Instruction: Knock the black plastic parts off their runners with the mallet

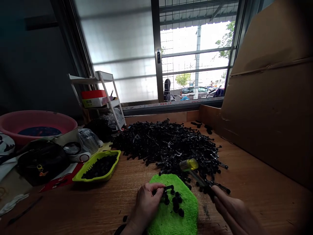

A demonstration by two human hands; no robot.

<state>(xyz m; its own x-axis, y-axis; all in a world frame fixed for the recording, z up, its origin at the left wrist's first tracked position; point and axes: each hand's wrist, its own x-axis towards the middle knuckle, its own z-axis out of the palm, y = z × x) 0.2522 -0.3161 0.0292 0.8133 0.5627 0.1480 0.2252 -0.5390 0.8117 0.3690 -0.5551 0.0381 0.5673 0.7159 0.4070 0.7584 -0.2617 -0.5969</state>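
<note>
My left hand (149,200) pinches a small black rod-like part (169,187) between thumb and fingers, over a bright green cloth (188,199). Several small round black pieces (176,204) lie on the cloth beside it. In my right hand (232,209) is a mallet (188,164) with a translucent yellow head, raised at the cloth's right side. Its dark handle runs down into my closed fingers. Just beyond both hands spreads a large heap of black parts (168,143), many of them long and thin.
A yellow-green basket (116,163) of small black pieces stands left of the cloth. Further left are a black bag (44,161), a pink basin (49,116) and a white shelf rack (105,76). Tall cardboard (271,98) lines the right side; a window is behind the heap.
</note>
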